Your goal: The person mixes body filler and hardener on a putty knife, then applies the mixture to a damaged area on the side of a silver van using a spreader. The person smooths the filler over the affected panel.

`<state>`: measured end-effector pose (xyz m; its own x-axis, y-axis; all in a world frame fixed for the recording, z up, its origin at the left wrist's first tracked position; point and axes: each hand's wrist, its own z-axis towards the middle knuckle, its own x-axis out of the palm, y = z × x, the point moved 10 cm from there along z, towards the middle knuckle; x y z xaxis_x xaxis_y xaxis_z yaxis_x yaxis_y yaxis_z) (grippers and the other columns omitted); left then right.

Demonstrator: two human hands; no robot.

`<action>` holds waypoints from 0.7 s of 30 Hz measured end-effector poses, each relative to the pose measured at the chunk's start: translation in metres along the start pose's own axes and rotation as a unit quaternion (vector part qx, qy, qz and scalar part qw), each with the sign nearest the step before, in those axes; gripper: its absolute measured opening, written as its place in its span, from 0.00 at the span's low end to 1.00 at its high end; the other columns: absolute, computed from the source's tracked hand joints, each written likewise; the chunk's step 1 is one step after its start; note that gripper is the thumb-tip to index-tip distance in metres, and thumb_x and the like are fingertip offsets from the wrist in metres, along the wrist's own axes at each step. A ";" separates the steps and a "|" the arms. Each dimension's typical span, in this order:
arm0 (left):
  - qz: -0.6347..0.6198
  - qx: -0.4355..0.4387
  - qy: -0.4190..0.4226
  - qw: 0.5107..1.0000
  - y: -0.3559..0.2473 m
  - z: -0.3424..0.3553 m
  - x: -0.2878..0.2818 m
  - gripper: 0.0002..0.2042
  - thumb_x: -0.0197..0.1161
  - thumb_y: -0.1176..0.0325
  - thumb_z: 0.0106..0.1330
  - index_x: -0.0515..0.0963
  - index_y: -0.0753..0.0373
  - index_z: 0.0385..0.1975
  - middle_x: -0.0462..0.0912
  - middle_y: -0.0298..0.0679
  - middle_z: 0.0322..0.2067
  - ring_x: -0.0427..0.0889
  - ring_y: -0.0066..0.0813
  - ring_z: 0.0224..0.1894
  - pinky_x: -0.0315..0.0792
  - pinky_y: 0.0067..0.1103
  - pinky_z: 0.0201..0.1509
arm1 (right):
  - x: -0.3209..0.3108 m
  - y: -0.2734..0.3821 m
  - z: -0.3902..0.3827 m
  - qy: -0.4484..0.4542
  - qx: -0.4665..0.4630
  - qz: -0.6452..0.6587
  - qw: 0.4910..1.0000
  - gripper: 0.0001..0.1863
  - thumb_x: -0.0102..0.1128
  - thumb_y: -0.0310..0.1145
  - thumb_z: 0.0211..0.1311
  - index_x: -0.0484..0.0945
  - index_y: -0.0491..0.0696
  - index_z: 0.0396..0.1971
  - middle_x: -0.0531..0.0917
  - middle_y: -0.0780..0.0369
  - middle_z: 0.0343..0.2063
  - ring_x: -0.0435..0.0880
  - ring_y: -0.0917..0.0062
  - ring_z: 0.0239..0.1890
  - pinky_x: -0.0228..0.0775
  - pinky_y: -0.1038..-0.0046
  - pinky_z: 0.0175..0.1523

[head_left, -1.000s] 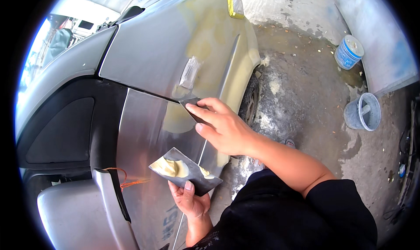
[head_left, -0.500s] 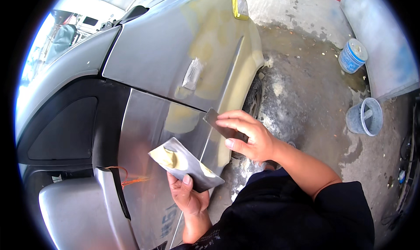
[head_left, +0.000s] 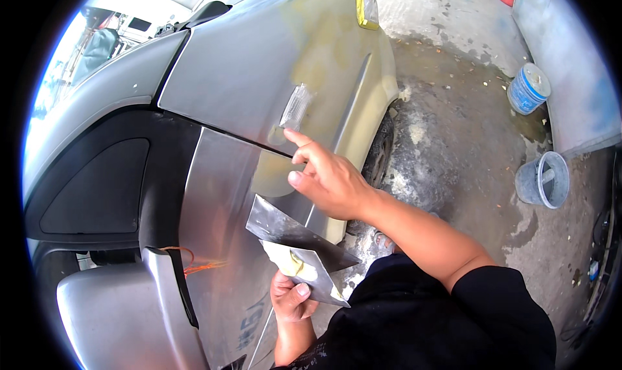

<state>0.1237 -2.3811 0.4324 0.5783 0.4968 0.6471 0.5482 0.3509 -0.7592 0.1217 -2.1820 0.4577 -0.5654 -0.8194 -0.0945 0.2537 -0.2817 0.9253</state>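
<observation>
Evidently, one silver-grey, yellow-patched metal car point(head_left: 227, 69) fills seven to twelve o'clock. Two containers, a round blue-and-white drum point(head_left: 525, 95) and translucent grey plastic bucket point(head_left: 528, 183), stand at two and three. The bare right hand point(head_left: 334, 182) points empty, loose fingers toward the car, probably because the bare left hand point(head_left: 293, 297), near six, grasps two flat grey plates point(head_left: 285, 226), the lower plate point(head_left: 319, 277) bearing cream putty point(head_left: 282, 258).

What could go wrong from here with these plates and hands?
The cream paste on the grey rectangular metal plate in the left hand might smear onto the nearby black cloth shirt. The second grey metal plate, angled close by with its grip hidden, could slip. The right hand, forefinger extended near the silver, yellow-patched car panel, might smudge its surface.
</observation>
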 end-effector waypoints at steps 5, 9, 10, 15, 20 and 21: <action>0.009 0.011 -0.018 1.000 -0.003 -0.007 -0.012 0.20 0.61 0.80 0.57 0.70 0.73 0.51 0.81 0.53 0.40 0.84 0.43 0.36 0.82 0.33 0.39 | 0.017 0.006 0.013 -0.041 -0.052 -0.158 0.985 0.40 0.53 0.45 0.64 0.46 0.41 0.67 0.78 0.57 0.43 0.82 0.65 0.36 0.74 0.65 0.39; 0.000 0.009 -0.026 1.000 -0.004 -0.011 -0.019 0.20 0.60 0.81 0.56 0.70 0.73 0.51 0.81 0.54 0.38 0.84 0.44 0.35 0.82 0.33 0.37 | 0.028 0.010 0.013 -0.019 -0.047 -0.184 0.982 0.30 0.55 0.43 0.63 0.60 0.40 0.57 0.74 0.54 0.53 0.82 0.63 0.35 0.74 0.63 0.37; -0.001 0.011 -0.029 1.000 -0.005 -0.012 -0.019 0.20 0.60 0.81 0.56 0.70 0.74 0.51 0.81 0.54 0.38 0.84 0.44 0.35 0.82 0.34 0.37 | 0.029 0.013 0.011 -0.018 -0.059 -0.197 0.978 0.26 0.56 0.42 0.62 0.64 0.40 0.52 0.71 0.53 0.56 0.82 0.63 0.35 0.74 0.63 0.36; -0.007 0.011 -0.043 0.999 -0.004 -0.012 -0.024 0.21 0.60 0.82 0.55 0.70 0.74 0.51 0.81 0.55 0.38 0.84 0.45 0.34 0.83 0.34 0.36 | 0.030 0.024 0.004 -0.028 -0.103 -0.202 0.973 0.16 0.60 0.39 0.59 0.69 0.43 0.35 0.60 0.52 0.66 0.82 0.61 0.33 0.73 0.63 0.32; -0.011 0.009 -0.044 0.999 -0.004 -0.013 -0.024 0.21 0.60 0.82 0.55 0.70 0.74 0.51 0.81 0.55 0.39 0.84 0.45 0.35 0.83 0.36 0.37 | 0.022 0.014 -0.010 -0.013 -0.105 -0.198 0.974 0.17 0.60 0.38 0.58 0.69 0.42 0.38 0.63 0.54 0.65 0.82 0.62 0.35 0.73 0.62 0.32; -0.012 0.008 -0.045 0.999 -0.003 -0.012 -0.023 0.21 0.60 0.82 0.55 0.70 0.74 0.51 0.81 0.55 0.39 0.84 0.45 0.35 0.83 0.35 0.37 | 0.019 0.009 -0.011 -0.023 -0.099 -0.194 0.976 0.17 0.60 0.38 0.58 0.69 0.41 0.39 0.63 0.54 0.65 0.82 0.62 0.36 0.74 0.62 0.33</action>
<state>0.1157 -2.4032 0.4206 0.5080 0.5578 0.6563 0.5501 0.3762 -0.7456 0.1218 -2.2051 0.4604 -0.6817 -0.6108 -0.4027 0.1577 -0.6602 0.7344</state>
